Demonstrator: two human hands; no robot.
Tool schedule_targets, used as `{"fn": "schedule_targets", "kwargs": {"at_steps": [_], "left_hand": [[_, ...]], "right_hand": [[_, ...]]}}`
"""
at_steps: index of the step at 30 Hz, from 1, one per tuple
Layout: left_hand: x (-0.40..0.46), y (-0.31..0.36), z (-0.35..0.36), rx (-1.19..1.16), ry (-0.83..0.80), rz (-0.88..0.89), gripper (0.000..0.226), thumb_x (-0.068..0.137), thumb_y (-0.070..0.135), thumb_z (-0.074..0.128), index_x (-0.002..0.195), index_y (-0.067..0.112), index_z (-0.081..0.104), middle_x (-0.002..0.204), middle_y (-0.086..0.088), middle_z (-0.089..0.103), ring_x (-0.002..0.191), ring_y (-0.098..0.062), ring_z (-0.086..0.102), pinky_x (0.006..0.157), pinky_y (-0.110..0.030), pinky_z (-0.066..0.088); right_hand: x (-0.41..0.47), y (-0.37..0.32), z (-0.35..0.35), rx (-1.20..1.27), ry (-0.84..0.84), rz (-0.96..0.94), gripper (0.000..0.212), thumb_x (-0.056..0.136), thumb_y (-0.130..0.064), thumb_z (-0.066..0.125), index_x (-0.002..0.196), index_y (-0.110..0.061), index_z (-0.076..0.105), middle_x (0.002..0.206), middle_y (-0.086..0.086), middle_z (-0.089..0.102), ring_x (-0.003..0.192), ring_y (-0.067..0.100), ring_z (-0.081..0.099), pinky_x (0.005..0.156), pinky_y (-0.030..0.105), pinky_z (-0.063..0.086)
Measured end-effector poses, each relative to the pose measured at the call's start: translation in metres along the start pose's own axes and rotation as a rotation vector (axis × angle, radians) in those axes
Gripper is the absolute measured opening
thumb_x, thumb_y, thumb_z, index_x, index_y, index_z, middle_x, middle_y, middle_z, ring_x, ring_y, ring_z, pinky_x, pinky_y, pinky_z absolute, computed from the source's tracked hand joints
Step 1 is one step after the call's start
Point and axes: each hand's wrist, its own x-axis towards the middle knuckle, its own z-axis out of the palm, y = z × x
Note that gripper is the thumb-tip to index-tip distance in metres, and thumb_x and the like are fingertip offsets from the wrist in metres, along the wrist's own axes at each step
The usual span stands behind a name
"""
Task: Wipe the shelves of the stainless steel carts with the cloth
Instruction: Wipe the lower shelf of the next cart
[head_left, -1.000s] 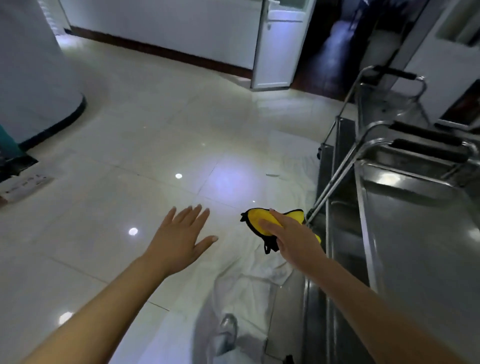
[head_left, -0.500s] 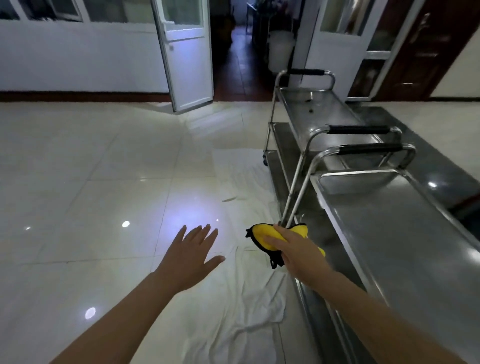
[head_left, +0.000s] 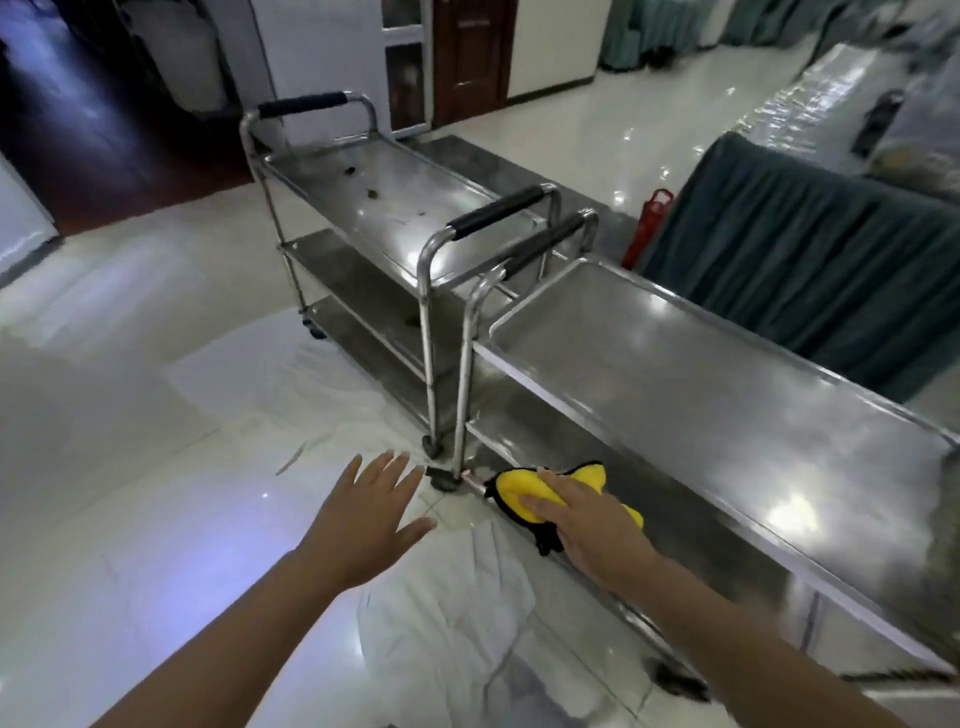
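Observation:
Two stainless steel carts stand end to end. The near cart (head_left: 727, 395) has a bare top shelf; the far cart (head_left: 395, 202) shows dark specks on its top shelf. My right hand (head_left: 592, 519) presses a yellow cloth with black trim (head_left: 519, 491) onto the near cart's lowest shelf, close to its front left corner post. My left hand (head_left: 369, 514) hovers over the floor to the left of the cart, fingers spread, holding nothing.
A white sheet (head_left: 441, 613) lies crumpled on the glossy tiled floor beside the carts. A table with a dark green skirt (head_left: 810, 260) stands behind the near cart, a red object (head_left: 647, 228) leaning by it. A dark doorway (head_left: 93, 93) opens at far left.
The view has swung right, bringing both carts and the green-skirted table into sight. My right hand stays on the yellow cloth at the low shelf; my left hand stays spread.

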Motion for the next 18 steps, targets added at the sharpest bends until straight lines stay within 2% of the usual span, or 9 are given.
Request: {"fn": "schedule_targets", "kwargs": {"at_steps": [5,9,10,13,15,18], "left_hand": [[0.059,-0.003,0.009,-0.05,-0.044,0.203,0.098,0.075,0.075,-0.01,0.153,0.023,0.019,0.161,0.0,0.015,0.148,-0.017,0.01,0.119,-0.039,0.003],[0.102,0.006,0.026,-0.051,-0.088,0.31,0.077,0.09,0.067,0.015,0.152,0.022,0.02,0.16,0.0,0.018,0.147,-0.014,0.014,0.119,-0.037,0.003],[0.112,0.007,0.031,-0.043,-0.108,0.316,0.076,0.091,0.066,0.015,0.153,0.022,0.019,0.161,0.0,0.017,0.147,-0.014,0.012,0.119,-0.037,0.002],[0.142,0.008,0.054,-0.031,-0.169,0.309,0.089,0.081,0.071,-0.002,0.153,0.022,0.017,0.161,0.001,0.014,0.148,-0.014,0.009,0.119,-0.037,0.002],[0.163,0.008,0.074,-0.03,-0.219,0.302,0.079,0.089,0.068,0.006,0.153,0.022,0.016,0.161,0.001,0.013,0.148,-0.015,0.008,0.119,-0.037,0.001],[0.198,0.008,0.115,-0.038,-0.283,0.298,0.071,0.095,0.063,0.021,0.154,0.023,0.013,0.162,-0.001,0.012,0.148,-0.016,0.007,0.119,-0.038,0.001]], "right_hand": [[-0.008,0.006,0.018,0.083,-0.021,0.198,0.068,0.094,-0.008,0.043,0.15,-0.041,0.022,0.163,-0.002,0.001,0.144,0.02,0.022,0.094,0.037,0.044],[0.001,0.028,0.033,0.144,-0.004,0.291,0.065,0.095,-0.009,0.041,0.149,-0.041,0.025,0.163,-0.003,0.004,0.144,0.018,0.024,0.091,0.037,0.045],[0.006,0.035,0.038,0.164,-0.004,0.302,0.064,0.095,-0.01,0.042,0.149,-0.041,0.026,0.163,-0.003,0.005,0.144,0.019,0.024,0.091,0.037,0.045],[0.028,0.057,0.059,0.217,0.002,0.329,0.062,0.095,-0.012,0.043,0.148,-0.042,0.028,0.162,-0.005,0.007,0.143,0.018,0.026,0.088,0.035,0.045],[0.046,0.068,0.081,0.24,0.004,0.343,0.061,0.096,-0.013,0.043,0.147,-0.042,0.029,0.162,-0.005,0.008,0.143,0.017,0.025,0.09,0.034,0.044],[0.072,0.081,0.122,0.293,-0.002,0.398,0.059,0.096,-0.013,0.045,0.147,-0.041,0.032,0.162,-0.004,0.011,0.143,0.018,0.026,0.1,0.039,0.04]]}}
